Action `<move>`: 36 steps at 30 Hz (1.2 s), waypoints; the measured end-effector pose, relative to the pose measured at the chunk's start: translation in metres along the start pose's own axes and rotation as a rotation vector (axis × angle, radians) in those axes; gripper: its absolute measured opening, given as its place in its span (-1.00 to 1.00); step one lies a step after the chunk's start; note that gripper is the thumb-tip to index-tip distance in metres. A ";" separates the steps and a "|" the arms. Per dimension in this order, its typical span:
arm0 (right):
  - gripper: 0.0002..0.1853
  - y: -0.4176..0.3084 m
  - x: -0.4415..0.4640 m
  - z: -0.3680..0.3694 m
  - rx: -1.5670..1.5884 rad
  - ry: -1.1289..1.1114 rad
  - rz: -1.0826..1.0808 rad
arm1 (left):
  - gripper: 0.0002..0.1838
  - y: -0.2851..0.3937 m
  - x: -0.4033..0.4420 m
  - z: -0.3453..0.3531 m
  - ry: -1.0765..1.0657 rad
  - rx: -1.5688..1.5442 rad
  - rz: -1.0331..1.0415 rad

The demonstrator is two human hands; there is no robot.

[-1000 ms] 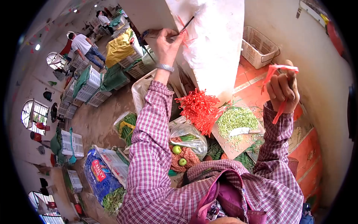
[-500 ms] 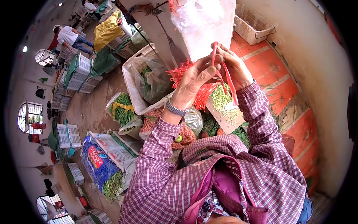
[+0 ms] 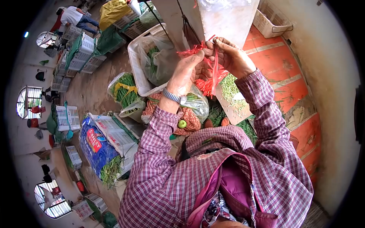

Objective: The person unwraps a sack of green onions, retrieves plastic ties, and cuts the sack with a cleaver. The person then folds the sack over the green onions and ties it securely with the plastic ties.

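Note:
Both hands are raised in front of me around a thin red plastic ribbon (image 3: 216, 62). My right hand (image 3: 235, 59) pinches the ribbon near its top between thumb and fingers. My left hand (image 3: 186, 72), with a metal watch on the wrist, has its fingers curled and its thumb close to the right fingertips, also gripping red ribbon. A bunch of shredded red ribbons (image 3: 205, 86) hangs below and behind the fingers. Under the hands lies a board (image 3: 232, 108) with small chopped green pieces (image 3: 229, 89) on it.
A white crate (image 3: 142, 81) holds bagged greens. Nearby are tied green stalks (image 3: 125, 91), an orange net bag (image 3: 188, 121), a green fruit (image 3: 182, 124) and a blue printed sack (image 3: 95, 140). A white pillar (image 3: 228, 26) stands ahead. A person (image 3: 74, 17) bends over crates far left.
The ribbon's loop between my hands has been drawn together into a narrower hanging strand. My left hand has shifted slightly left, and the view has tilted downward a little.

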State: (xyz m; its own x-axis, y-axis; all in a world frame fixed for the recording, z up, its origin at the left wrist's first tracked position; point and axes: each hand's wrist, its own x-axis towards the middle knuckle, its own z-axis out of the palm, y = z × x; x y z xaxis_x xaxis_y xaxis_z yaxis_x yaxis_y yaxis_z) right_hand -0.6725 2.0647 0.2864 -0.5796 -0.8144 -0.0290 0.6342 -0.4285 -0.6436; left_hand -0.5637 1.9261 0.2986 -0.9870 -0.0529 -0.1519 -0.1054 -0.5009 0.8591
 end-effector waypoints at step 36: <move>-0.83 0.203 0.009 -0.087 -1.108 -0.403 0.091 | -0.86 -0.148 -0.298 -0.056 0.724 -0.382 0.305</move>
State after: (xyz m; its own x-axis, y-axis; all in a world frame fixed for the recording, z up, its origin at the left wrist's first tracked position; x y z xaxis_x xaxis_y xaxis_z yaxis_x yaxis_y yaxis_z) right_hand -0.5931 2.0040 0.0890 -0.2262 -0.9740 0.0070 -0.2398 0.0488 -0.9696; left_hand -0.2469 1.9682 0.1892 -0.6320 -0.7028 -0.3266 0.3266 -0.6237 0.7102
